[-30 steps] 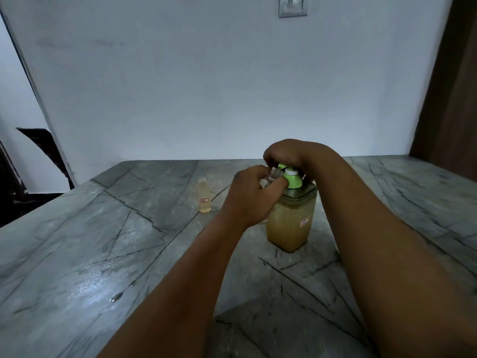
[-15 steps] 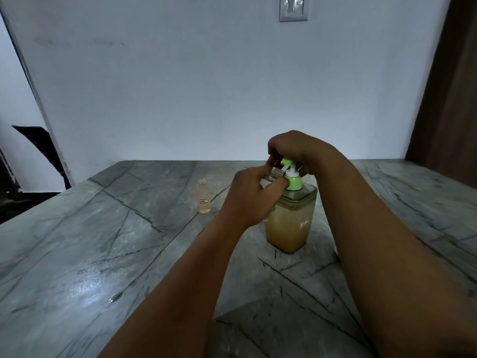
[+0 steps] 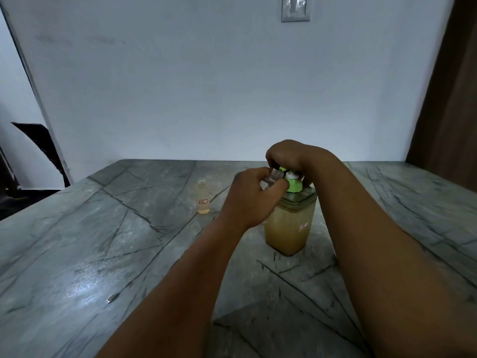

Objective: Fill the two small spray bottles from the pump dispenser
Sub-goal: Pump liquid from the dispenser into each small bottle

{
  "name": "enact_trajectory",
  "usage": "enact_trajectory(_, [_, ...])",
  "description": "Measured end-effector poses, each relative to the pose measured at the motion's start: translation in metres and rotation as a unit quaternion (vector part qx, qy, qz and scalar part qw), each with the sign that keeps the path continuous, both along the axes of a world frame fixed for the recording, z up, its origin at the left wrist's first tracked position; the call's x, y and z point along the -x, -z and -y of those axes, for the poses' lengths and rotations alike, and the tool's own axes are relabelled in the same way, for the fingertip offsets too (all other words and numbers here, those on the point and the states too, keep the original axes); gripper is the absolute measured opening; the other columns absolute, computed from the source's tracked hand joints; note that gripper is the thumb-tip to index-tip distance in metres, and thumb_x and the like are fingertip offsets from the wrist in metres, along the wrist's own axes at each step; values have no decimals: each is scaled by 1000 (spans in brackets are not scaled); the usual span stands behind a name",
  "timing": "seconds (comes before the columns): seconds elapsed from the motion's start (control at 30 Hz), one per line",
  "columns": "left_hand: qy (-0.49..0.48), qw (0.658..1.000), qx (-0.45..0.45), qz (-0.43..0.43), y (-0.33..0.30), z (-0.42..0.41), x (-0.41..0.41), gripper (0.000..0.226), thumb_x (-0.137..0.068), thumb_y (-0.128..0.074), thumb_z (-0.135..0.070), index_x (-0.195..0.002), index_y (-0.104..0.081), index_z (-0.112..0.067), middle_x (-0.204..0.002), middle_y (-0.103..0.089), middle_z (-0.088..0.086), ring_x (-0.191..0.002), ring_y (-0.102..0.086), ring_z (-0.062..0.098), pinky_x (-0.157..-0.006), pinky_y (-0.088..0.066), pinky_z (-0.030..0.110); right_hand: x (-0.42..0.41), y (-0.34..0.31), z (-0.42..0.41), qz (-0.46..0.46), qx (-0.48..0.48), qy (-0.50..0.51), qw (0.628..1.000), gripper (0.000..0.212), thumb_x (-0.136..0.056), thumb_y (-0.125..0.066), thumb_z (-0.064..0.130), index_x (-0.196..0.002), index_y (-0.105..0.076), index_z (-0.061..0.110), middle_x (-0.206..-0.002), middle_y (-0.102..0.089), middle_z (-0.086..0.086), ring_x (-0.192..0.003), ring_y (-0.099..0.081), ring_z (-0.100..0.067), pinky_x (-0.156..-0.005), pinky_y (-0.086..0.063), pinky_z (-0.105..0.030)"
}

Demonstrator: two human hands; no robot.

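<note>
My left hand (image 3: 249, 196) grips a small bottle (image 3: 273, 176), tilted, neck up and to the right against the dispenser (image 3: 290, 220) spout. My right hand (image 3: 286, 157) curls over the green pump head (image 3: 294, 183), pressing down. The dispenser stands upright mid-tabletop (image 3: 103, 241). The second bottle (image 3: 202, 196) stands upright to the far left, mouth open, part-filled, well apart.

Risk: neck mouth is narrow; if it slips off the spout, liquid would run over my fingers. A hard press could tip the dispenser. Held bottle's long axis slants up and right.
</note>
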State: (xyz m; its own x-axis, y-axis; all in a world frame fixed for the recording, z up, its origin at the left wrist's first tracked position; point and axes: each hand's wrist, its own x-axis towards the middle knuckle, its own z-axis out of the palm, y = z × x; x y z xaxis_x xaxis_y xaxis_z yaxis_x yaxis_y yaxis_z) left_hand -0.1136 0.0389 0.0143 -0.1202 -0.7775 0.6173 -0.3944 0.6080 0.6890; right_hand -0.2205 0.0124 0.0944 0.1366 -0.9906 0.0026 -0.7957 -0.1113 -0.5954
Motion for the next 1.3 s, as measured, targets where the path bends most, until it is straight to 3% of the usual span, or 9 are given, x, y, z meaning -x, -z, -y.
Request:
enact_trajectory(0.13, [3, 1000, 6, 4, 0, 0, 0, 30, -86, -64, -24, -58, -57, -31, -50, -58, -12, -54, -64, 21, -52, -48, 39, 1, -3, 2, 94, -24, 37, 995, 22, -94, -36, 7, -99, -57, 3, -87, -52, -14, -69, -42, -25, -65, -38, -30])
enact_trajectory(0.27, [6, 1000, 4, 10, 0, -1, -1, 27, -87, -65, -24, -62, -58, -32, -49, -59, -18, -49, -61, 9, -48, -46, 30, 10, -6, 10, 161, -49, 39, 985, 36, -89, -35, 23, -88, -63, 0, -78, -75, -6, -74, -52, -27, -69, -45, -33])
enact_trajectory(0.5, [-1, 1000, 2, 7, -1, 0, -1, 21, -85, -64, -23, -64, -62, -27, -49, -58, -16, -52, -63, 14, -51, -48, 35, 9, -4, 10, 99, 2, 44, 994, 34, -91, -45, 20, -80, -72, 4, -83, -72, -5, -75, -58, -25, -58, -45, -26])
enact_trajectory(0.6, [0, 1000, -1, 6, -1, 0, -1, 23, -85, -65, -23, -62, -61, -27, -49, -58, -15, -53, -64, 17, -52, -48, 37, 4, -5, 7, 72, 3, 36, 997, 31, -97, -42, 14, -105, -67, -1, -113, -64, -16, -80, -55, -28, -57, -46, -28])
enact_trajectory(0.73, [0, 1000, -5, 0, 0, 1, 0, 24, -85, -64, -24, -60, -61, -24, -48, -56, -12, -53, -63, 21, -51, -47, 39, -2, -6, 1, 41, 14, 40, 998, 34, -96, -45, 15, -124, -55, -2, -110, -58, -17, -61, -48, -17, -53, -42, -25])
enact_trajectory(0.83, [3, 1000, 0, -3, 1, 2, 0, 22, -85, -64, -24, -65, -63, -16, -47, -56, -10, -46, -57, 14, -48, -42, 35, -3, -6, -3, 25, 11, 33, 999, 35, -96, -45, 14, -126, -54, -1, -129, -56, -19, -75, -50, -22, -66, -45, -32])
enact_trajectory(1.0, [1, 1000, 4, -8, 3, 4, 1, 21, -80, -61, -30, -65, -64, -16, -54, -58, -6, -54, -63, 23, -51, -46, 36, -1, -5, -7, 7, 0, 18, 1000, 20, -98, -41, 15, -105, -56, 3, -108, -57, -16, -63, -48, -23, -52, -40, -28])
enact_trajectory(1.13, [2, 1000, 7, 2, 2, 2, 0, 23, -84, -63, -25, -61, -59, -25, -51, -57, -12, -51, -58, 9, -53, -43, 31, 2, -5, -1, 74, -11, 29, 997, 37, -101, -34, 21, -126, -54, 1, -121, -53, -16, -78, -46, -22, -68, -39, -30])
enact_trajectory(1.3, [-3, 1000, 10, 15, 1, 1, 0, 26, -85, -64, -23, -60, -58, -26, -49, -56, -14, -49, -55, 6, -51, -41, 27, 10, -4, 7, 128, -87, 56, 986, 51, -92, -38, 45, -90, -65, 1, -88, -58, -14, -69, -52, -29, -67, -44, -34])
